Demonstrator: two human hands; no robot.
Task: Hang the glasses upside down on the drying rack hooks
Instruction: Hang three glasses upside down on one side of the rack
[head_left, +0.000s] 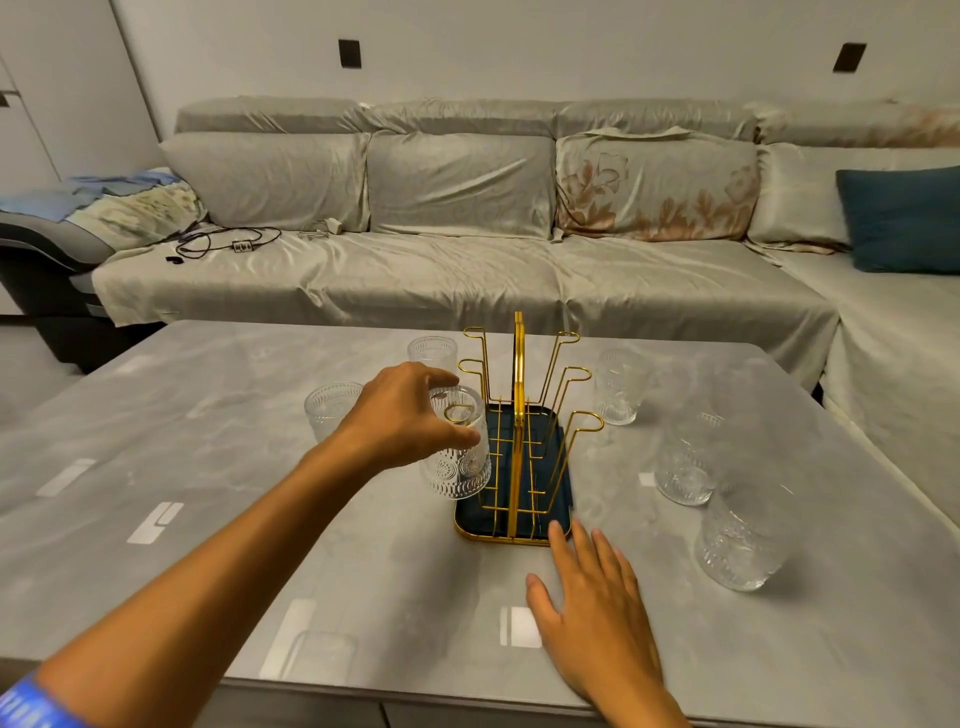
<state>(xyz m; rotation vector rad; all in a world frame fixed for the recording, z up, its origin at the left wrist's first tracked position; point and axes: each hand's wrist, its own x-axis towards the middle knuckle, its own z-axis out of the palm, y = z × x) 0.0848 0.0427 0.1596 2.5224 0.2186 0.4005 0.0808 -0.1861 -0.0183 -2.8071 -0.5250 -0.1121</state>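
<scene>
We saw a softly, evenly lit room with light from overhead: pale rectangular glare patches lay across the glossy table (208, 447), and shadows were faint. The wide lens bowed the sofa (467, 249) and walls near the edges. The nearest glasses (740, 540) looked slightly smeared.

Embossed clear glass (457, 452), glossy gold wire rack (519, 415), polished marble-look table (208, 415)
</scene>
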